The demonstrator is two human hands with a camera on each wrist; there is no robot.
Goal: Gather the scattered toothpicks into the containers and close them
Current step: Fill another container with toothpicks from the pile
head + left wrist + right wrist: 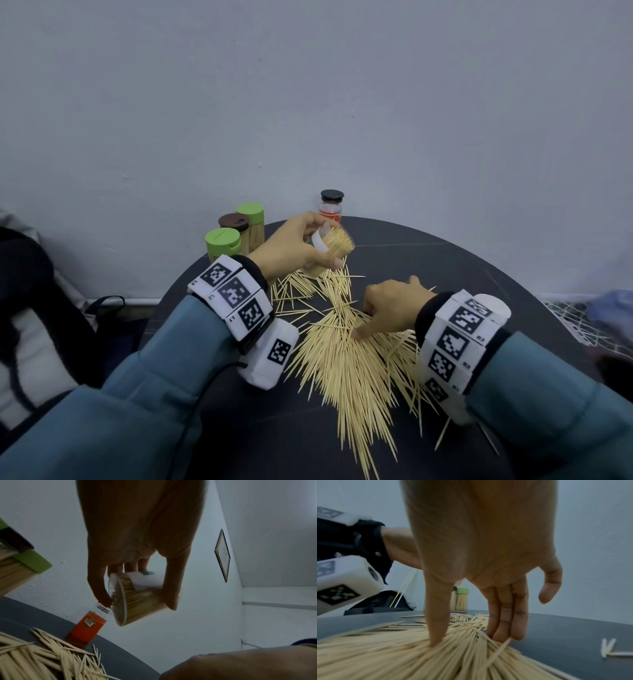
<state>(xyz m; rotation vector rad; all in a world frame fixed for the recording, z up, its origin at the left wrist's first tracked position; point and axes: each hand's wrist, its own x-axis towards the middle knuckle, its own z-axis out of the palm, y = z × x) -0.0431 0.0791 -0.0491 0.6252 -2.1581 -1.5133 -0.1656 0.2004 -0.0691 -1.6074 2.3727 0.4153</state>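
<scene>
Toothpicks [346,356] heaped on table; open container [334,245] tilted, seemingly near-full.

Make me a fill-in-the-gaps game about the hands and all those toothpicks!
1. The left hand holds a clear jar packed with ____.
2. The right hand reaches into the pile of toothpicks on the dark ____.
3. The two closed jars beside the brown-lidded one have ____ lids.
4. The jar held in the left hand has no ____ on it.

Missing words: toothpicks; table; green; lid
</scene>
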